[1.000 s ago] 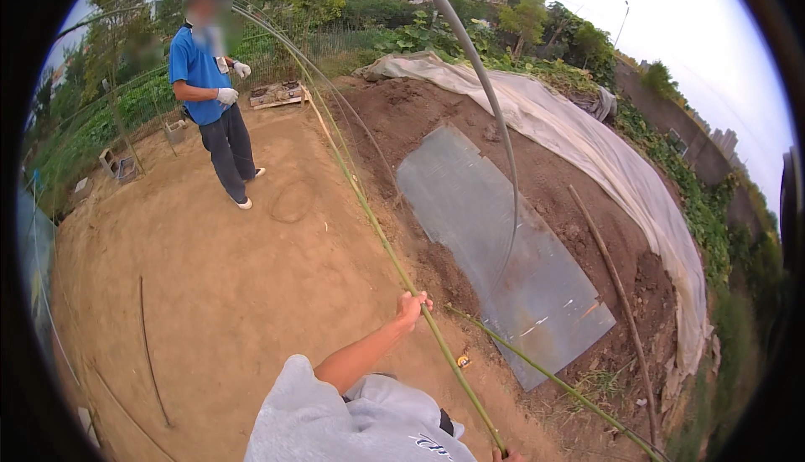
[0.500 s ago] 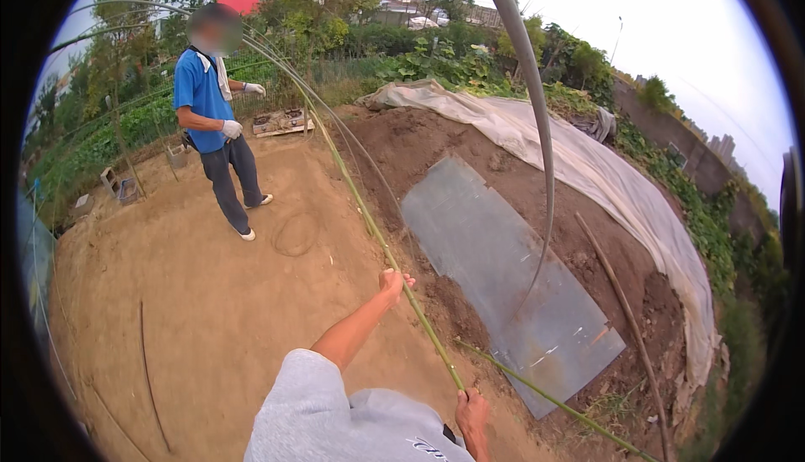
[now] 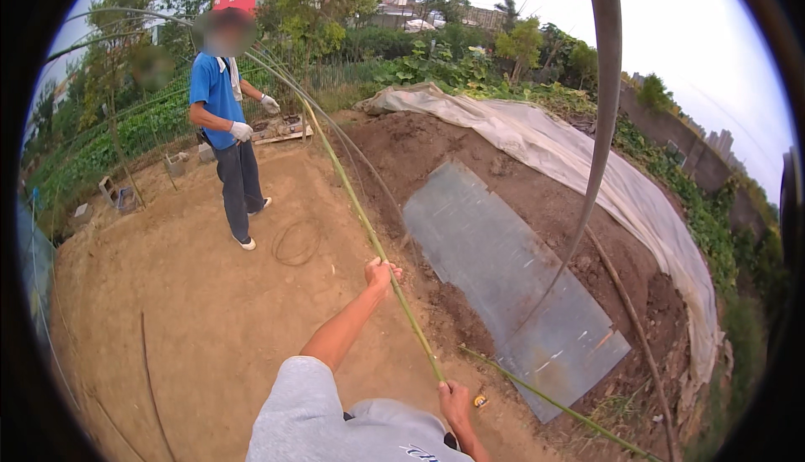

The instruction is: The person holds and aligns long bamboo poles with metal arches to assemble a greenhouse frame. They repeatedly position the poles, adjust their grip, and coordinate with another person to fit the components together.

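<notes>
A long, thin green bamboo pole (image 3: 352, 198) slants from my body out toward the far left of centre. My left hand (image 3: 382, 274) is closed around it partway along, with the arm stretched out. Close to its near end, my right hand (image 3: 454, 400) grips the same pole beside my grey shirt. On the soil just right of that hand lies a small yellow and black object (image 3: 480, 401), which looks like a tape measure. The pole's far end merges with bent poles near the co-worker, so I cannot make out its tip.
A co-worker in a blue shirt (image 3: 216, 97) and white gloves stands at left. A grey sheet panel (image 3: 503, 261) lies on dug soil, with another green pole (image 3: 553, 399) across its near end. An arched grey pole (image 3: 599, 118) rises at right. A coil (image 3: 295, 242) rests on the ground.
Both hands and the pole have shifted slightly left. The co-worker appears a little further right, arms still bent. The yellow and black object has come into sight beside my right hand.
</notes>
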Demonstrator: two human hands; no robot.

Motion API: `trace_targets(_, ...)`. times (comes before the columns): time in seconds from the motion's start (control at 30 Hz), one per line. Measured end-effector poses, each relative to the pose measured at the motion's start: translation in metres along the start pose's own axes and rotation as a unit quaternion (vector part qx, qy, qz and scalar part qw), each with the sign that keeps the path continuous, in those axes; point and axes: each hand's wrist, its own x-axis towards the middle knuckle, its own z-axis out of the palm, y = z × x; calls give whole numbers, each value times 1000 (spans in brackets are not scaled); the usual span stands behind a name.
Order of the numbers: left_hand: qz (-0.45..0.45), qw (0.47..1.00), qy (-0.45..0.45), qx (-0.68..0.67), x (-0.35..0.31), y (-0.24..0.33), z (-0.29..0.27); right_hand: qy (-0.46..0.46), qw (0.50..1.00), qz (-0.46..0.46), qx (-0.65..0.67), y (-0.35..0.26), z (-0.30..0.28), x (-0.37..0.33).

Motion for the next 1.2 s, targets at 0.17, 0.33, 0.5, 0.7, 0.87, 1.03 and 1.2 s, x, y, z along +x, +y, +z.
trace_targets(0.17, -26, 999, -21, 5, 6, 13, -6, -10, 999, 28, 40, -14, 7, 10)
trace_targets(0.33, -71, 992, -76, -71, -31, -1, -3, -22, 986, 88, 140, -13, 7, 12)
trace_targets(0.5, -105, 973, -124, -163, -77, 10, 27, -39, 986, 90, 136, -40, -33, 26)
trace_targets(0.7, -114, 955, -174, -210, -63, 12, 56, 29, 998, -30, 47, -55, -80, 40)
trace_targets(0.87, -98, 939, -203, -261, -61, 36, 100, 145, 981, -56, -113, -86, -144, 26)
trace_targets(1.03, -104, 948, -183, -238, -44, 43, 132, 134, 978, -48, 151, -68, -186, 39)
trace_targets(1.2, -96, 950, -200, -218, -50, 44, 140, 213, 966, -52, 135, -78, -190, 40)
